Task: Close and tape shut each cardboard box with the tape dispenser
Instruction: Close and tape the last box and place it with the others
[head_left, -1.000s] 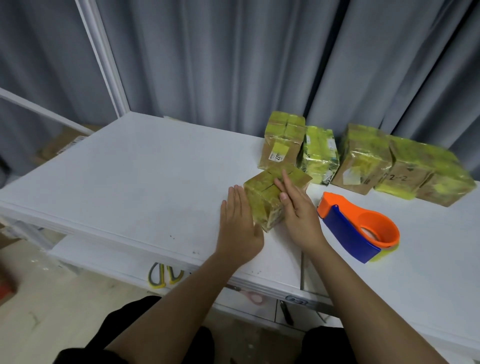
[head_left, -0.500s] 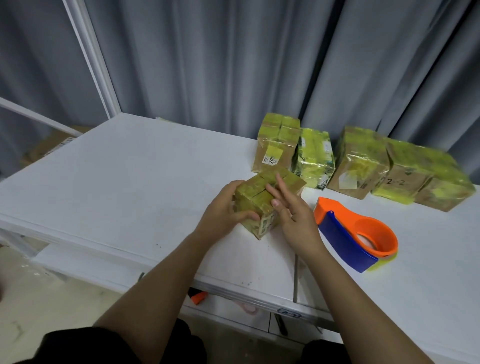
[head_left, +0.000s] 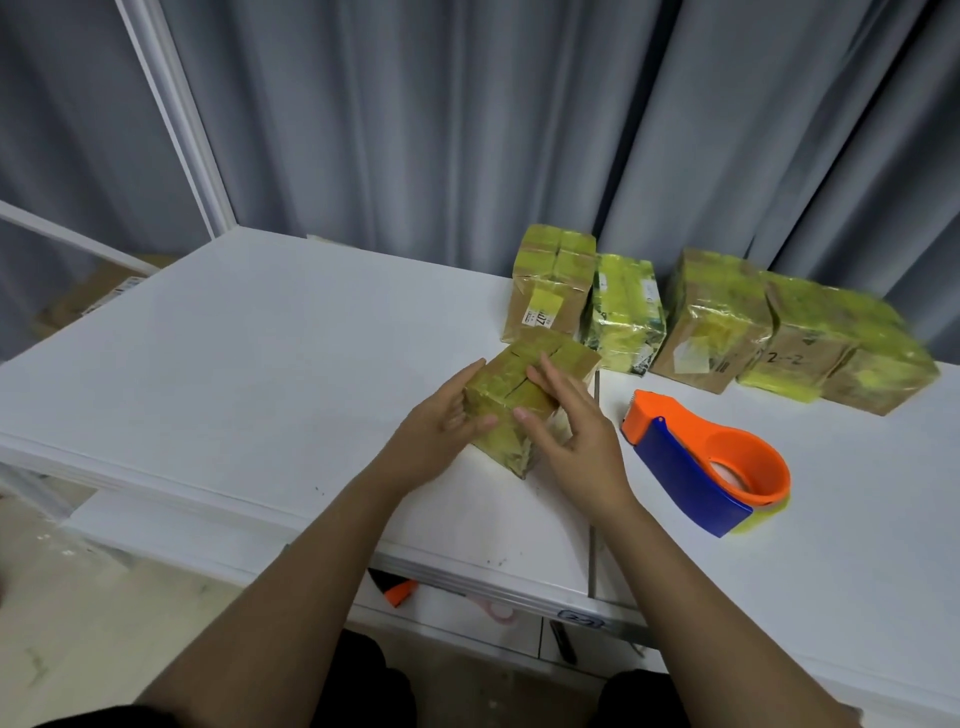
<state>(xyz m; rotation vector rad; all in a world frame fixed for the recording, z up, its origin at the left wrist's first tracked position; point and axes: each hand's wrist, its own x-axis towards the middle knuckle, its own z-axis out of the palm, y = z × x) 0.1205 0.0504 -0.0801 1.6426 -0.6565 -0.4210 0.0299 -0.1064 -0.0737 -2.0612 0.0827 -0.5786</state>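
A small cardboard box (head_left: 511, 364) covered in yellow-green tape stands on the white table (head_left: 249, 364), its top flaps folded down with the seams showing. My left hand (head_left: 436, 431) grips its left side, thumb across the near face. My right hand (head_left: 576, 431) lies on top with straight fingers pressing the flaps and the thumb touching the near face. The orange and blue tape dispenser (head_left: 691, 467) lies on the table just right of my right hand, held by neither hand.
Several taped boxes stand in a row at the back: one (head_left: 550, 291) behind the held box, others (head_left: 711, 322) to the right. Grey curtains hang behind. A white post (head_left: 171, 119) rises at the back left. An orange item (head_left: 397, 592) lies on the shelf below.
My left hand went from lying flat on the table to gripping the box's left side. The box has turned slightly. My right hand stays on top.
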